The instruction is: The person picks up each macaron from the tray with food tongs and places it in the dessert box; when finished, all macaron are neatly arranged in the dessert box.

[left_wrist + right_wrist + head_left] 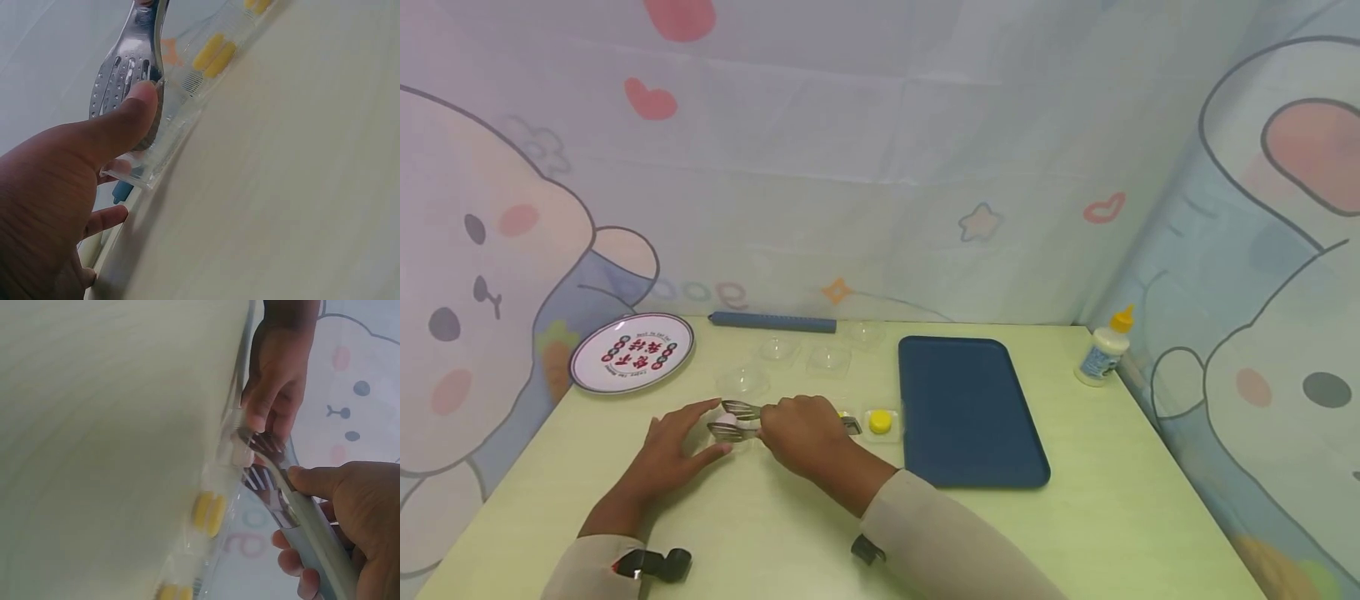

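Note:
My right hand [805,435] grips metal tongs [139,42] by their long handles. Their two slotted heads are spread apart on either side of a pale pinkish macaron [242,454], which sits in a clear plastic tray [150,176]. Around the near end of that tray, my left hand [668,457] holds it between thumb and index finger, the thumb close to one tong head. The other left fingers stay loose. In line to the right along the tray are yellow macarons [880,422], one partly hidden behind my right hand. Whether the tongs touch the pale macaron, I cannot tell.
Several clear domed lids [743,382] lie behind the tray. A dark blue tray [973,412] is to the right, and a white glue bottle with a yellow cap [1103,350] stands far right. At the back are a printed plate [632,353] and a blue bar [772,322].

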The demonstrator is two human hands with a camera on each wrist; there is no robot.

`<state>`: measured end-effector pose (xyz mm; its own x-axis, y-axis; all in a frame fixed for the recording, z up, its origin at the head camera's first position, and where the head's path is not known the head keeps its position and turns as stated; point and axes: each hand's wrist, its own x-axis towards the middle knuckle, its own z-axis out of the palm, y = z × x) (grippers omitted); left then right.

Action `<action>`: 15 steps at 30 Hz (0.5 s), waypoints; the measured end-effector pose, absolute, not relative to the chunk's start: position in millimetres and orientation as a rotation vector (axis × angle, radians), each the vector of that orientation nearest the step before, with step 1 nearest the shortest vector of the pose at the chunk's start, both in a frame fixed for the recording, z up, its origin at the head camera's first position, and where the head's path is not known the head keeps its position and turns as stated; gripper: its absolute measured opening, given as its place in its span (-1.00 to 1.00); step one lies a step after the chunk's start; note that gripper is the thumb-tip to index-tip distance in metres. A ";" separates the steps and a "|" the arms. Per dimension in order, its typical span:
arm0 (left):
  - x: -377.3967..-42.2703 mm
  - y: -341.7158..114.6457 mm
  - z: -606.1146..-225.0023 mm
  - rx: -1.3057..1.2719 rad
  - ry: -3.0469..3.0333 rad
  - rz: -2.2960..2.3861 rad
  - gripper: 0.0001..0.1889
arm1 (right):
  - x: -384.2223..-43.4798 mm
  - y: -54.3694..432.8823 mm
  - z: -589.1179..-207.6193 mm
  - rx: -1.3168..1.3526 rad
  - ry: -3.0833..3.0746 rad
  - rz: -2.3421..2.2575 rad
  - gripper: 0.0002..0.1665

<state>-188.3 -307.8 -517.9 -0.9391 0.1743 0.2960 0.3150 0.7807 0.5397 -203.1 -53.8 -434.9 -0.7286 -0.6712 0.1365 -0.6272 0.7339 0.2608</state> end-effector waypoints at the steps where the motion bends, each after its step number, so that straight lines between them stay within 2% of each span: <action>1: -188.3 -307.9 -517.8 -0.382 -2.746 -0.897 -0.23 | -202.9 -54.9 -433.6 1.034 -2.716 -0.296 -0.66; 15: -190.6 -310.5 -520.8 -0.390 -2.742 -0.892 -0.22 | -200.6 -60.1 -424.8 1.017 -2.768 -0.289 -0.70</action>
<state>-190.6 -310.5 -520.8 -0.9379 0.1786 0.2975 0.3195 0.7791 0.5395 -200.6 -60.1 -424.8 -0.7505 -0.6534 0.0993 -0.6189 0.7475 0.2414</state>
